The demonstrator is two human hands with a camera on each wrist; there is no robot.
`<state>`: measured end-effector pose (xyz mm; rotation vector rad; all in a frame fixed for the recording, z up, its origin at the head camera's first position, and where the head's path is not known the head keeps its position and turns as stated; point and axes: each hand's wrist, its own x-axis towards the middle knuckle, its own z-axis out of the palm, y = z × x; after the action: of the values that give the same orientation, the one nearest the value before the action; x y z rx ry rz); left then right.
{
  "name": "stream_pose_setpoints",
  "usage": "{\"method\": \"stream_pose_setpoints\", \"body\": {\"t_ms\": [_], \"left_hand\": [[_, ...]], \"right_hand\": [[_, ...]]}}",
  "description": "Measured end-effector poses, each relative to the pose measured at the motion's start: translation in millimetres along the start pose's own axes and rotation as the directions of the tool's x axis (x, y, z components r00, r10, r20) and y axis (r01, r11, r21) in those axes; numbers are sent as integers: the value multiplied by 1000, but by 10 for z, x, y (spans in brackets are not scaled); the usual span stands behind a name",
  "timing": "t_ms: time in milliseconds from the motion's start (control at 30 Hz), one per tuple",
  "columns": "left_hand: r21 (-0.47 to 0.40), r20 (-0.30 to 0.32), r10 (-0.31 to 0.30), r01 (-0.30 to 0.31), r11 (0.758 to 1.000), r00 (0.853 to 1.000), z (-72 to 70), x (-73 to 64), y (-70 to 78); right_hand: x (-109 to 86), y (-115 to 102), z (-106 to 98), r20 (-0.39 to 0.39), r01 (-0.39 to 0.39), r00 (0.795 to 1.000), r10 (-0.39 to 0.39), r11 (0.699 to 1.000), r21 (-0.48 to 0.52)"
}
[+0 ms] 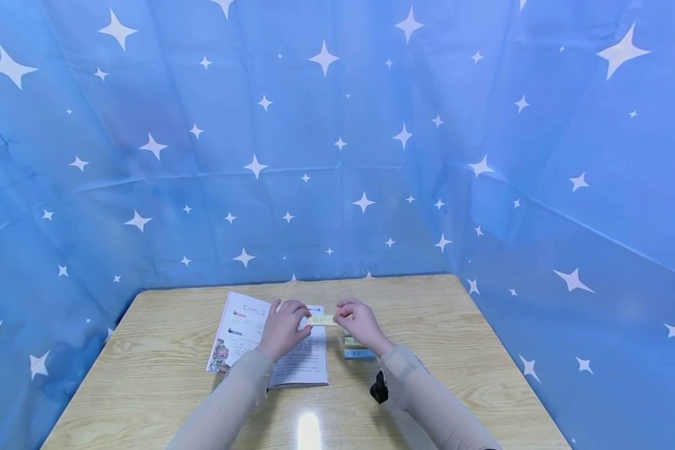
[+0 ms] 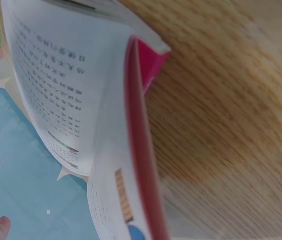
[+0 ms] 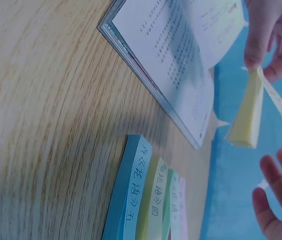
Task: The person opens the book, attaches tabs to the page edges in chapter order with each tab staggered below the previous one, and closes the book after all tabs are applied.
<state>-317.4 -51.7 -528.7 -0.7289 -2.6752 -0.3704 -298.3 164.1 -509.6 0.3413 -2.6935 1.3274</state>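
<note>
- Nearest the lens, a pale left sleeve [image 1: 219,406] enters at the head view's bottom edge.
- Book [image 1: 304,362]: open on the table [image 1: 157,350]; only the left wrist view shows its magenta cover edge.
- Left hand [image 1: 284,328]: above the book, fingers narrowed, pinching one end of the pad.
- Pad [image 3: 247,117]: yellow, in the air between the hands. The head view shows only a flat yellow strip; the right wrist view shows a thick block with a sheet [image 3: 277,100] bent away from it.
- Right hand [image 1: 362,325]: fingertips pinch the sheet's free end; the right wrist view adds its other fingers, spread.
- Row of pads [image 3: 152,197]: on the table, right of the book, partly hidden by the right hand in the head view; the right wrist view shows blue, yellow, green and pink, handwritten.
</note>
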Motion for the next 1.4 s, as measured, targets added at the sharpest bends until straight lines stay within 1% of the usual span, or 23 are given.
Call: {"method": "stream_pose_setpoints", "body": {"t_ms": [100, 233, 400, 500, 567, 700, 833, 967, 1067, 1200, 1333, 1400], "left_hand": [[6, 7, 2, -2, 1000, 1000, 10, -2, -3], [-10, 6, -1, 1, 1000, 1000, 33, -21, -27], [-50, -11, -19, 18, 999, 1000, 27, -70, -58], [-53, -19, 2, -3, 999, 1000, 17, -77, -45], [-57, -28, 29, -31, 998, 999, 20, -73, -24], [-65, -47, 65, -68, 996, 997, 40, -75, 49], [-82, -36, 82, -85, 993, 996, 77, -101, 157], [-119, 16, 95, -93, 989, 995, 113, -150, 295], [-128, 49, 114, -107, 986, 992, 152, -198, 397], [-113, 68, 164, -155, 981, 984, 226, -254, 507], [-103, 69, 215, -207, 973, 974, 303, -289, 588], [-104, 82, 228, -219, 970, 970, 329, -303, 624]], "right_hand": [[-4, -3, 1, 5, -6, 1000, 6, 1000, 4], [-6, -1, -9, 8, -4, 1000, 4, 1000, 4], [1, 41, -68, -22, -18, 1000, 18, 1000, 21], [12, 80, -118, -48, -37, 998, 39, 999, 39], [18, 103, -150, -57, -49, 997, 52, 998, 47], [28, 127, -205, -73, -57, 995, 62, 996, 63], [41, 150, -241, -91, -67, 993, 73, 995, 70], [44, 162, -271, -105, -86, 990, 95, 992, 88], [37, 150, -296, -104, -90, 989, 102, 990, 112], [33, 148, -319, -105, -98, 988, 111, 988, 123], [27, 172, -333, -106, -116, 986, 129, 986, 123], [23, 182, -337, -103, -119, 986, 132, 985, 123]]}}
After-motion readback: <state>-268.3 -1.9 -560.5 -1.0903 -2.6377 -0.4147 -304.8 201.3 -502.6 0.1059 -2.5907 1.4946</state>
